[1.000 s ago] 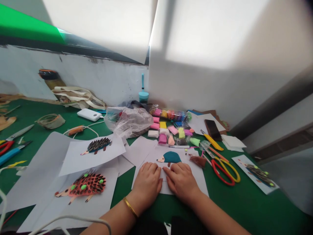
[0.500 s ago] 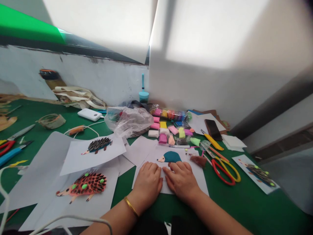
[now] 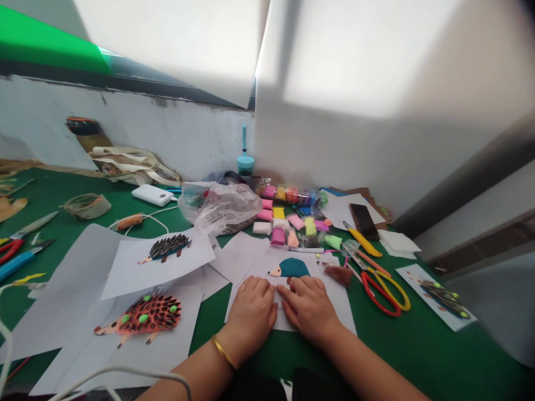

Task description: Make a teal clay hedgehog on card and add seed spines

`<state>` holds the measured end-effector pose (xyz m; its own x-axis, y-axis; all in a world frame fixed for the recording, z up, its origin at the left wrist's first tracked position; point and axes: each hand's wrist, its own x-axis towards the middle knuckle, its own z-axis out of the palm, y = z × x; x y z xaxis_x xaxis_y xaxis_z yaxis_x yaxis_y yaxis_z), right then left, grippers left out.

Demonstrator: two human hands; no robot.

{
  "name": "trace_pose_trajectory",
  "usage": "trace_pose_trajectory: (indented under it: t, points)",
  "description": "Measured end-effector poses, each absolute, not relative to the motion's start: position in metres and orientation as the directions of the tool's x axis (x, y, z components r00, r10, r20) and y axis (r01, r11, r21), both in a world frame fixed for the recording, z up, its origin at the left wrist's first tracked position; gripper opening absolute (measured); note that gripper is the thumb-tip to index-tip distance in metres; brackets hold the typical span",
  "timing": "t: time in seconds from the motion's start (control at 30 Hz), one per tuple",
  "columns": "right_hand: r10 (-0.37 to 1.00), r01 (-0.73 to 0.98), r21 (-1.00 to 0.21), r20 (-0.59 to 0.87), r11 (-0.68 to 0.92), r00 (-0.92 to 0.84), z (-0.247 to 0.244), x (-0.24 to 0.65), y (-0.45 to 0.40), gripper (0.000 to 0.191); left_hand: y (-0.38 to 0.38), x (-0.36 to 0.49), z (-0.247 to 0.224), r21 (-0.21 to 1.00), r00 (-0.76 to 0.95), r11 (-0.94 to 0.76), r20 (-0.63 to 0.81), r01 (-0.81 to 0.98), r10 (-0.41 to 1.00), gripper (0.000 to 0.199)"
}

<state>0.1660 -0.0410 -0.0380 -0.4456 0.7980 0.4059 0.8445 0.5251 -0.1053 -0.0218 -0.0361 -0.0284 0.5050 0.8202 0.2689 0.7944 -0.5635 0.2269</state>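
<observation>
On a white sheet of paper [image 3: 334, 301] lies a flat clay hedgehog [image 3: 293, 268] with a teal body and a peach face. A small brown piece [image 3: 289, 280] shows under its belly, at the fingertips of my right hand [image 3: 311, 303]. That hand rests on the paper, index finger stretched toward the left, the other fingers bent with their tips partly hidden. My left hand [image 3: 254, 303] lies on the sheet below the hedgehog's snout, fingers side by side. I see nothing held in either hand. A lump of brown clay [image 3: 339, 274] lies right of the hedgehog.
Scissors [image 3: 382, 292] and a yellow cutter [image 3: 363, 240] lie to the right, near a phone [image 3: 364, 221]. Several clay packets [image 3: 278, 236] and a plastic bag [image 3: 221, 206] are behind. Finished hedgehog pictures include a red one [image 3: 144, 316] at left and a card [image 3: 437, 295] at right.
</observation>
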Motion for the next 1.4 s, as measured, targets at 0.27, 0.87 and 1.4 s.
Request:
trace_pose_trajectory:
  t: [0.27,0.87,1.4]
  points:
    - [0.813,0.847,-0.117,0.376,0.518,-0.445,-0.0387,0.1667,-0.0389,0.031,-0.0367,-0.0212,-0.0282,0.201,0.507,-0.571,0.293,0.796,0.81,0.017]
    - [0.85,0.849,-0.22,0.357,0.481,-0.388,-0.0305,0.173,-0.0392,0.035,-0.0368,-0.0197,-0.0224,0.201,0.504,-0.555,0.254,0.807,0.825,0.012]
    - [0.848,0.844,-0.222,0.348,0.489,-0.399,-0.0352,0.1707,-0.0377,0.03,-0.0372,-0.0202,-0.0237,0.21,0.501,-0.554,0.258,0.805,0.826,0.015]
